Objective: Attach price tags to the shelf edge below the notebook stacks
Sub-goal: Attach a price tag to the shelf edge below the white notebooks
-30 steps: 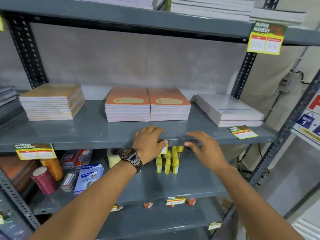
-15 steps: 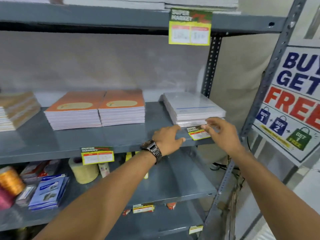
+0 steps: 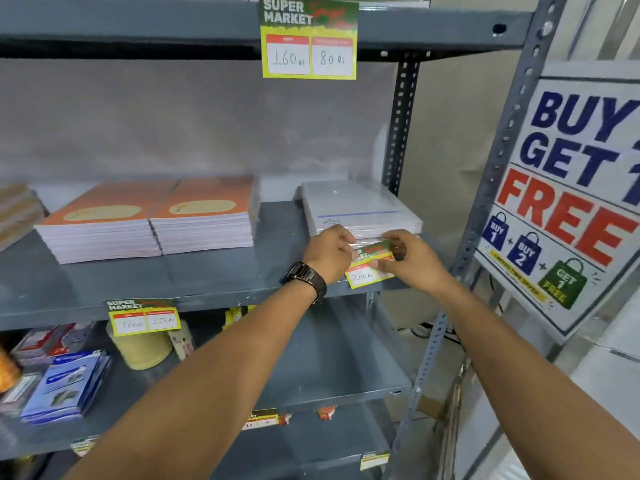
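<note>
Head view:
- Price tag (image 3: 367,268): yellow-edged, green "SUPER MARKET" header, white price boxes, one reading about "200"; held at the front of the middle shelf, just below the white notebook stack; partly covered by fingers.
- Left hand (image 3: 329,252): closed on the tag's left end; dark metal wristwatch (image 3: 305,278) on the wrist.
- Right hand (image 3: 412,259): pinching the tag's right side, thumb on the front face.
- White notebook stack (image 3: 356,208): clear-wrapped, blue line on the cover, at the right end of the middle shelf (image 3: 214,275), just behind both hands.
- Orange notebook stacks (image 3: 152,220): two, side by side and touching, left of the white stack on the same shelf.
- Second price tag (image 3: 143,316): fixed on the middle shelf's front edge, below the orange stacks, handwriting blurred.
- Upper price tag (image 3: 309,38): hangs from the top shelf edge, reads "160" and "80".
- Lower shelf (image 3: 332,362): yellow spool (image 3: 140,348), blue packets (image 3: 67,386) at left.
- Promotional sign (image 3: 568,195): "BUY GET FREE", right of the upright post.
</note>
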`<state>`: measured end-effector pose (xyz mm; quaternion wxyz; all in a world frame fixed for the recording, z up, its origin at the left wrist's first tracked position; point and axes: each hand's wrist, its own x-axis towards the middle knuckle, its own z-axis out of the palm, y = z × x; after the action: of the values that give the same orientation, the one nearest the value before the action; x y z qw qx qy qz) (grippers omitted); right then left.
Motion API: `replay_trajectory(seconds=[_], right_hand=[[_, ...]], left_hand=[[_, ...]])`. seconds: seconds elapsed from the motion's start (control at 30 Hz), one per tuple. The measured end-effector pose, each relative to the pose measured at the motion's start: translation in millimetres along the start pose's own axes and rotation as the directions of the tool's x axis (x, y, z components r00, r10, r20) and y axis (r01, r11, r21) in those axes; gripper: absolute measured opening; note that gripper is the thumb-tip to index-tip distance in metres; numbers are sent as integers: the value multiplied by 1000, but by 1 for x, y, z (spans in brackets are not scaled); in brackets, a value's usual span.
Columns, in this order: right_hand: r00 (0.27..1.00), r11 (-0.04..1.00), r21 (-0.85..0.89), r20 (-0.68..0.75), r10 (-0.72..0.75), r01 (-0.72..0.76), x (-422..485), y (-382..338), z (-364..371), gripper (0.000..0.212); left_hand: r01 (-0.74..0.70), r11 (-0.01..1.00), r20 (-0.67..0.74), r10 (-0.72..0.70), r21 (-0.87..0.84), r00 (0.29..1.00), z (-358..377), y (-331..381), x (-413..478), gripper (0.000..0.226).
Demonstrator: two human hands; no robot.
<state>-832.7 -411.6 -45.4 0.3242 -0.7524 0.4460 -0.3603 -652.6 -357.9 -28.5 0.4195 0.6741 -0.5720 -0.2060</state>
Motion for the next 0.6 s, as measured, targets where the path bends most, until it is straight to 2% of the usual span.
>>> replay_trajectory(seconds=[0.1,0.2,0.27,0.37,0.47,0.6], right_hand=[[996,993,100,56,-72,66,-2,-8,-14,31],[989,990,92,97,-114,105,-14,-13,-20,14],[988,992,25,89,-125,123,-24,-11,-20,9],[989,990,-59,82,-125,130,-42,-1,-11,5],[994,988,-117,33,-101,104,-52,11,0,5],[996,995,-98,-86,-36,28,-54,19,9,18]], left_hand=[[-157,987,8,157,-20,988,-4,8,-11,18],[-286,958,28,285,34,958,-4,7,-24,16],[-286,958,53,287,-24,956,-1,1,-33,17],[-206,974,60,212,-99,975,7,-10,-42,16],[-167,986,4,167,-18,986,16,-16,-50,10],[-199,975,-31,203,102,979,28,-16,-54,8]])
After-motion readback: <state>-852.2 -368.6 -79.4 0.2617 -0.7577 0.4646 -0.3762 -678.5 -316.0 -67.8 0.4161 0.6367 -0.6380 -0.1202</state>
